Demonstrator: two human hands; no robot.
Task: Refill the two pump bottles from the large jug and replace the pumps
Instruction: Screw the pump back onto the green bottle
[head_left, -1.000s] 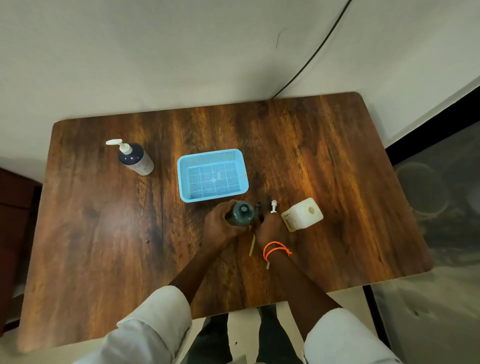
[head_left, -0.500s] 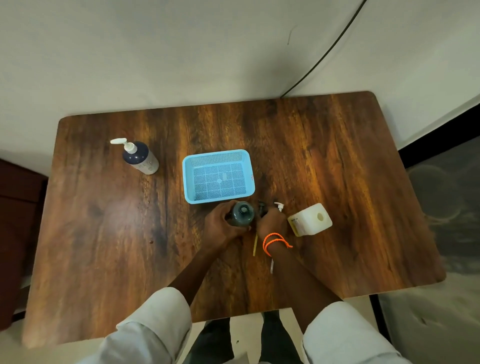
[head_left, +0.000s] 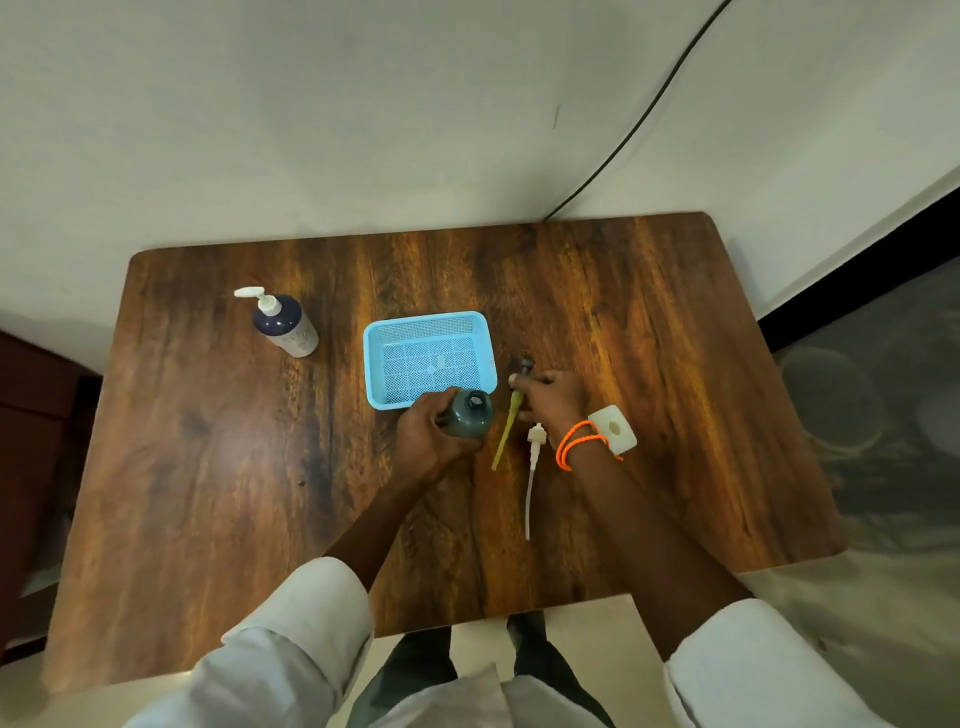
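Note:
My left hand (head_left: 426, 436) grips a grey-green bottle (head_left: 470, 418) that stands upright with its neck open, just in front of the blue basket. My right hand (head_left: 550, 397) pinches a dark-headed pump (head_left: 526, 365) whose yellow-green tube (head_left: 506, 436) slants down beside the bottle. A white pump (head_left: 535, 441) with a long clear tube lies on the table in front of my right wrist. The white jug (head_left: 615, 428) stands to the right of that wrist, its mouth uncapped. A second dark bottle (head_left: 285, 327) with a white pump fitted stands at the back left.
An empty blue mesh basket (head_left: 428, 358) sits mid-table behind the grey-green bottle. The wooden table (head_left: 208, 467) stands against a white wall, with a black cable (head_left: 623, 140) running down to its back edge. Floor drops away on the right.
My right hand has moved away from the bottle toward the back right, carrying the dark pump. The white pump and its tube now show on the table. My left hand kept its grip.

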